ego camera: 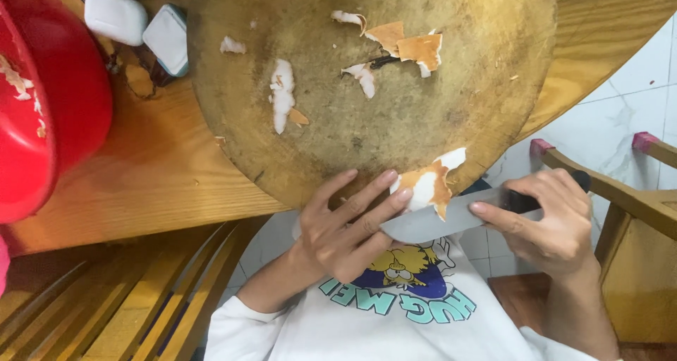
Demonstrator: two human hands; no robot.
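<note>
Landmark: round worn wooden chopping board [367,121].

Left of board: red plastic basin [42,93], partly cut off by frame.

On board: thin white-and-orange peel scraps [282,96], light, limp, tear-prone.

At board's near edge: left hand [349,223], fingers spread, pressing flat on wide steel knife blade [437,220]; whatever lies under palm is hidden. Larger peel piece [427,185] draped on blade, judged flimsy; lift by edge.

Right of that: right hand [553,220], fingers wrapped around black handle [525,200], mostly hidden. Blade stiff, likely slippery; hold at handle.
</note>
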